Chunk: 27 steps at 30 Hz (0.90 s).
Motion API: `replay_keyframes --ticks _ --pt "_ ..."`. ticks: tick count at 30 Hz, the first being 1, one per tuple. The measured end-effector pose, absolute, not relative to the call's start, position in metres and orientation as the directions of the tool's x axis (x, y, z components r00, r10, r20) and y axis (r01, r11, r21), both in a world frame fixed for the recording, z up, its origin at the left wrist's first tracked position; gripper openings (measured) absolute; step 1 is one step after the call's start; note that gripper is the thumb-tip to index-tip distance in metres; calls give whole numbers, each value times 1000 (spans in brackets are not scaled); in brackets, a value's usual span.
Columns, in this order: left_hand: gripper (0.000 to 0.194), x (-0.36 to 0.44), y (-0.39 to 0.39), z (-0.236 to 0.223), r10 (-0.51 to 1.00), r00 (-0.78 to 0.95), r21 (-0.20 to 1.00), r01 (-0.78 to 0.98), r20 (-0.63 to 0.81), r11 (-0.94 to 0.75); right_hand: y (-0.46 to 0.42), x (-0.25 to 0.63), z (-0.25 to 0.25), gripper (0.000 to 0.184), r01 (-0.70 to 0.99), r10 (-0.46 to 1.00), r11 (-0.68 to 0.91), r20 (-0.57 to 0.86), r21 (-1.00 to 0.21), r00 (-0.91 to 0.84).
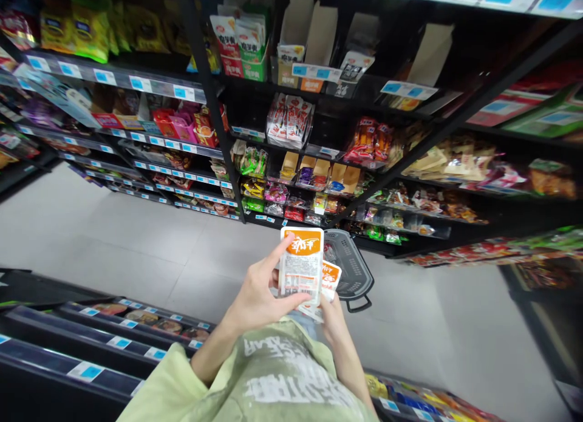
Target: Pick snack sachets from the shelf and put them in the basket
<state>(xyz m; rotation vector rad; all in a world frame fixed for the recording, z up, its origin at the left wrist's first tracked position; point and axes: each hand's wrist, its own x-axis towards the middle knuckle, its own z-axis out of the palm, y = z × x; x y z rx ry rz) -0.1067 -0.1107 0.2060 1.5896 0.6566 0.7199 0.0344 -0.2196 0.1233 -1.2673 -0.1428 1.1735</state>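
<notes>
A white and orange snack packet (301,267) with printed text is gripped in my left hand (259,291), thumb across its lower front and forefinger along its upper left edge. Behind it and to the right, a second packet (330,276) of similar colours shows in part. My right hand (331,316) is closed around that second packet from below; most of its fingers are hidden behind the packets. Both hands are close together in front of my green shirt. Just beyond them, a grey shopping basket (353,264) rests on the floor, holding some packaged item at its left end.
Black shelves (214,94) full of bagged and boxed snacks stand across the aisle. Another shelf unit (104,337) is close on my left, and more packets (423,401) lie low at the right. Grey tiled floor (150,240) runs between the shelves.
</notes>
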Motion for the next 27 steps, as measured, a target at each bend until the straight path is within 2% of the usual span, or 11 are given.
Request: replay_keyframes --ticks 14,23,27 --pt "99 -106 -108 204 767 640 997 16 51 -79 -217 32 125 42 -600 725 -178 -516 -780 457" --pt "99 -104 -107 203 764 643 997 18 48 -78 -218 32 125 50 -596 700 -200 -539 -778 468" --pt "86 -103 -105 197 753 658 998 -51 10 31 -218 31 124 50 -607 688 -202 -553 -768 470"
